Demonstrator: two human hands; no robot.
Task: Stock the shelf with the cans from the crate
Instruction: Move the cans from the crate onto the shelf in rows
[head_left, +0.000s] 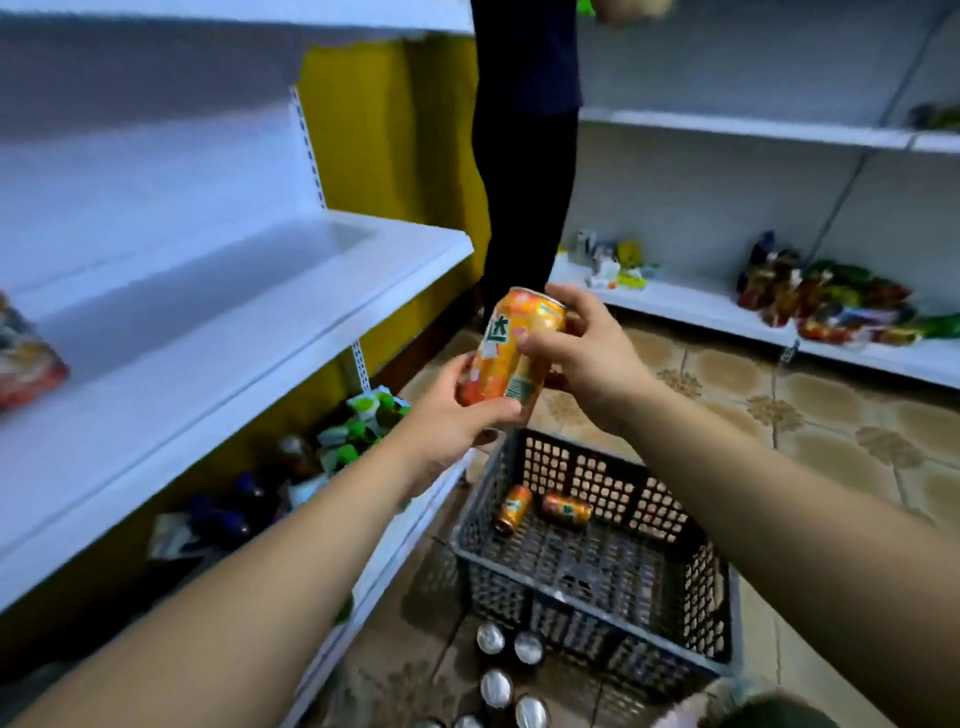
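Note:
An orange can (511, 353) is tilted in mid-air above the grey plastic crate (597, 587). My left hand (452, 415) grips its lower end and my right hand (582, 353) holds its upper side. Two more orange cans (513, 508) (567, 510) lie on their sides at the far end of the crate floor. The white shelf (249, 322) on my left stands at hand height, mostly bare. Several upright cans (498, 670) show their silver tops on the floor beside the crate's near left corner.
A person in dark clothes (524, 156) stands behind the crate at the aisle's end. Snack packets (831, 306) lie on the right-hand low shelf. Bottles and green cartons (337, 431) fill the bottom left shelf. A packet (26, 358) sits at the white shelf's left edge.

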